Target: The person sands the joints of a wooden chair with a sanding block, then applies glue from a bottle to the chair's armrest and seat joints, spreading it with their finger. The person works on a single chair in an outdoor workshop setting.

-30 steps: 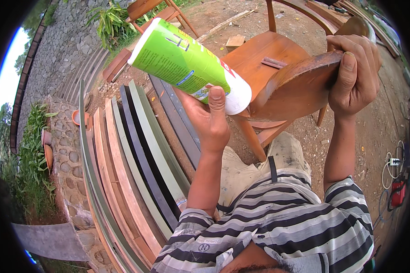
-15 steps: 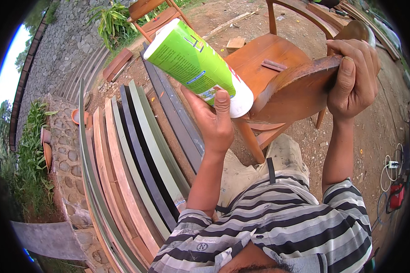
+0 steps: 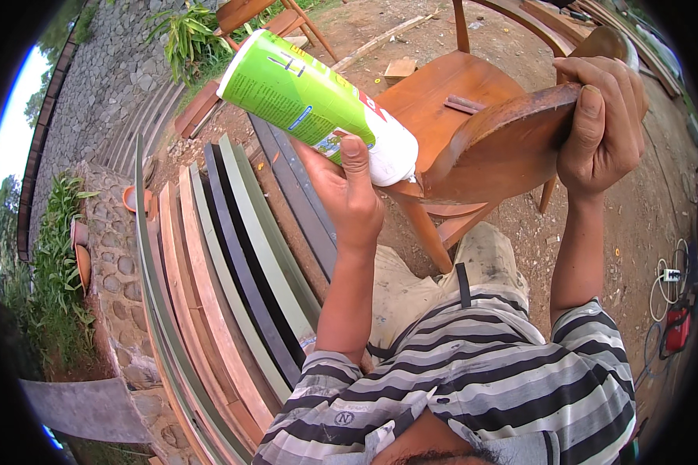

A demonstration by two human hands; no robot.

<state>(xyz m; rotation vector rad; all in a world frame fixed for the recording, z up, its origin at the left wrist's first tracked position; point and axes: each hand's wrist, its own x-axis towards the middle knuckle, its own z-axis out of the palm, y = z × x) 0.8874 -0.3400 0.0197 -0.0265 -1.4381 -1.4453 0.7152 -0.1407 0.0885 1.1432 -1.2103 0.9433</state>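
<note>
My left hand (image 3: 345, 182) is wrapped round a green and white plastic bottle (image 3: 310, 97), tilted with its white lower end down at the joint of a brown wooden chair (image 3: 442, 93); a small white tip shows at that joint. My right hand (image 3: 601, 124) grips the top edge of the chair's curved wooden panel (image 3: 496, 159), fingers bent over it. Two short reddish strips (image 3: 461, 105) lie on the seat.
Long painted and bare boards (image 3: 202, 294) lie along my left, beside a stone border (image 3: 116, 287). Another wooden chair (image 3: 260, 15) stands behind, near plants. A power strip (image 3: 671, 275), cables and a red tool (image 3: 677, 329) are on the dirt at my right.
Since half a second ago the bottle and my left hand have shifted up and left, and a small white tip now shows at the joint. My right hand has risen slightly.
</note>
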